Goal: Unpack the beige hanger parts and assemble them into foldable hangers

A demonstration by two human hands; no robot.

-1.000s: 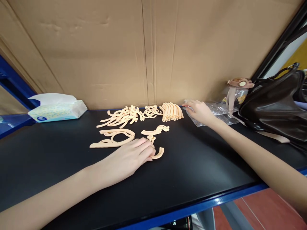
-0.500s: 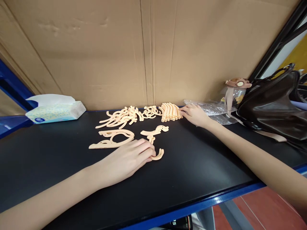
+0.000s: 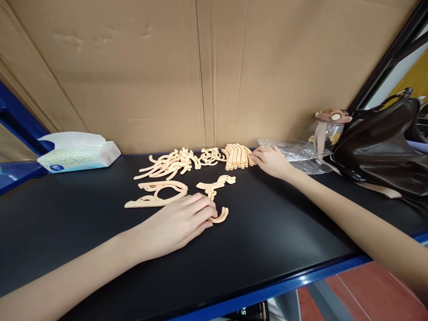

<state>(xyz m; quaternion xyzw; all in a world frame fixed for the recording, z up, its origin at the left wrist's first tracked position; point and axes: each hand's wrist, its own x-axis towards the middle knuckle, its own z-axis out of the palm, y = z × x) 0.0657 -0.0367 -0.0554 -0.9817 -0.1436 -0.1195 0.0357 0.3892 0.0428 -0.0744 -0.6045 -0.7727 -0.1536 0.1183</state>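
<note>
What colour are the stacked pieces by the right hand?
The stacked pieces are pale peach: see the head view.

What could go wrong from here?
1. The right hand is at the end of the stacked row of curved pieces; a nudge might scatter it.
2. The left hand hides some of the curved part jutting out by it, so a poor grip could go unnoticed.
3. Clear plastic lies beside the right hand and might snag.

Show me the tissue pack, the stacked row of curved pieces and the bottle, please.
Tissue pack (image 3: pixel 78 157): head view, on its printed side.
Stacked row of curved pieces (image 3: pixel 238 156): head view, mid-row.
Bottle (image 3: pixel 331 131): head view, on its body below the lid.
</note>
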